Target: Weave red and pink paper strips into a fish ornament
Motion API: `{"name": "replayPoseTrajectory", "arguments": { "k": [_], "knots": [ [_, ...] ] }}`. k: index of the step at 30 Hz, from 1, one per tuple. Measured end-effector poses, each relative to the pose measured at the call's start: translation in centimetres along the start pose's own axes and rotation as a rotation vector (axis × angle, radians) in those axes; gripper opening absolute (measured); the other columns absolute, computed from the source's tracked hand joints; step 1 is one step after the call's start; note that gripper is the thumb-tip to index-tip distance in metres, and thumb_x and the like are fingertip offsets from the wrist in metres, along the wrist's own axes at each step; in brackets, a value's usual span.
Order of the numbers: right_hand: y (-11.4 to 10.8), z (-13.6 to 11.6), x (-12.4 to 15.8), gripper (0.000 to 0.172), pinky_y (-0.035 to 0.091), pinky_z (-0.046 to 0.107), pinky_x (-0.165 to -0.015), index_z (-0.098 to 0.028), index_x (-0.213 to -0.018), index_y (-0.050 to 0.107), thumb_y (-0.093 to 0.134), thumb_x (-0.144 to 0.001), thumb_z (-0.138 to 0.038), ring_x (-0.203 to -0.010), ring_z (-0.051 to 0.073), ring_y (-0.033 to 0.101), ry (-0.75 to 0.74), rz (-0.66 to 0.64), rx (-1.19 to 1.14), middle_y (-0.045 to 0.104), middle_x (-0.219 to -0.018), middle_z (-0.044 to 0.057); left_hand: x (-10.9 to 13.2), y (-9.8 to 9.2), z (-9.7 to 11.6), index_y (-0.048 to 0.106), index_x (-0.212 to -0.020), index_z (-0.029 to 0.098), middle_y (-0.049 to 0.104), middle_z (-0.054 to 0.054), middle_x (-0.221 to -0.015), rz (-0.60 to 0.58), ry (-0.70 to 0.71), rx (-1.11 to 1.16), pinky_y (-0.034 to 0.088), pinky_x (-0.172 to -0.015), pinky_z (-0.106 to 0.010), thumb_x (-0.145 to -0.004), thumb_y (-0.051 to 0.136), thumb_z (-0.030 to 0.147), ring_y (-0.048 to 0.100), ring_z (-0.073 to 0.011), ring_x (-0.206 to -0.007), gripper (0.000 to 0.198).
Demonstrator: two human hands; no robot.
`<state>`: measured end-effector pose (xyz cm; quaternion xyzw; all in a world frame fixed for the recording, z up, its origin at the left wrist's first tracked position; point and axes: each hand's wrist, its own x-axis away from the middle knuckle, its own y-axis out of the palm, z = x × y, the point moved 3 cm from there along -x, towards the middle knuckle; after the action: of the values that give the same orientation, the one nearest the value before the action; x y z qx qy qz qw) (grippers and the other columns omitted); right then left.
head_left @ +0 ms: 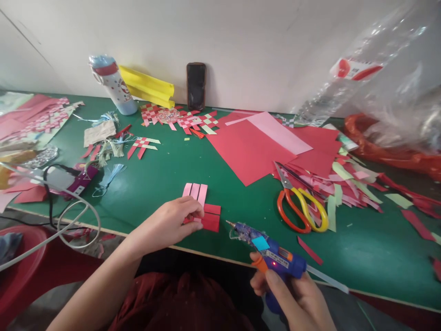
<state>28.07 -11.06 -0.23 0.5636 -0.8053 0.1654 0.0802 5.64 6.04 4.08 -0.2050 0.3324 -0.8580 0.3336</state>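
My left hand point(172, 221) rests on the green table point(165, 170) near its front edge, fingers pinched on a small woven piece of pink and red paper strips point(203, 209). My right hand point(292, 294) grips a blue hot glue gun point(272, 253) with an orange trigger. The gun's nozzle points left toward the woven piece and stops a short way from it, with wisps of glue hanging at the tip. A glue stick pokes out of the back of the gun.
Orange and yellow scissors point(301, 207) lie right of the woven piece, beside red paper sheets point(262, 147) and a heap of cut strips point(347, 188). Finished woven pieces point(179, 117), a bottle point(113, 85), a phone point(196, 86) and yellow paper point(148, 87) stand at the wall. A white cable point(69, 220) loops at left.
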Motion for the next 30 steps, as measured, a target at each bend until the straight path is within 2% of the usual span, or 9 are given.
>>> {"name": "replayPoseTrajectory", "arguments": {
  "k": [4, 9, 16, 21, 30],
  "knots": [
    [-0.1, 0.0, -0.1, 0.041, 0.056, 0.025, -0.063, -0.019, -0.102, 0.069, 0.063, -0.083, -0.054, -0.064, 0.019, 0.067, 0.019, -0.026, 0.022, 0.071, -0.071, 0.006, 0.2, 0.9, 0.5, 0.053, -0.089, 0.021, 0.057, 0.001, -0.09, -0.026, 0.054, -0.104, 0.04, -0.075, -0.028, -0.085, 0.062, 0.019, 0.053, -0.0158, -0.083, 0.01],
    [0.0, -0.1, 0.3, 0.045, 0.056, 0.026, -0.064, -0.016, -0.101, 0.068, 0.059, -0.084, -0.057, -0.063, 0.018, 0.064, 0.055, -0.11, 0.052, 0.068, -0.066, 0.005, -0.2, 1.3, 0.3, 0.051, -0.09, 0.021, 0.056, 0.001, -0.09, -0.057, 0.037, -0.147, 0.04, -0.074, -0.028, -0.082, 0.064, 0.018, 0.052, -0.017, -0.084, 0.016],
    [0.6, -0.9, 0.2, 0.046, 0.056, 0.027, -0.063, -0.017, -0.101, 0.067, 0.059, -0.084, -0.059, -0.063, 0.018, 0.064, 0.08, -0.112, 0.061, 0.068, -0.068, 0.005, -0.5, 1.5, -0.6, 0.05, -0.089, 0.021, 0.054, 0.001, -0.088, -0.075, 0.051, -0.11, 0.039, -0.071, -0.027, -0.08, 0.064, 0.017, 0.05, -0.0158, -0.08, 0.017],
    [1.0, -1.9, 0.0, 0.052, 0.056, 0.03, -0.061, -0.017, -0.1, 0.067, 0.059, -0.081, -0.065, -0.061, 0.019, 0.066, 0.143, -0.143, 0.049, 0.069, -0.069, 0.007, -0.5, 1.5, -1.0, 0.052, -0.09, 0.021, 0.055, 0.002, -0.087, -0.07, 0.063, -0.087, 0.038, -0.07, -0.026, -0.079, 0.066, 0.017, 0.05, -0.0151, -0.078, 0.019],
    [2.8, -4.0, -0.3, 0.054, 0.055, 0.03, -0.063, -0.016, -0.101, 0.066, 0.061, -0.079, -0.064, -0.059, 0.017, 0.064, 0.17, -0.127, 0.02, 0.07, -0.069, 0.006, -0.4, 1.4, -0.7, 0.053, -0.092, 0.02, 0.056, 0.001, -0.088, -0.05, 0.098, -0.091, 0.04, -0.072, -0.027, -0.081, 0.069, 0.021, 0.051, -0.0162, -0.08, 0.02]
  ]
}}
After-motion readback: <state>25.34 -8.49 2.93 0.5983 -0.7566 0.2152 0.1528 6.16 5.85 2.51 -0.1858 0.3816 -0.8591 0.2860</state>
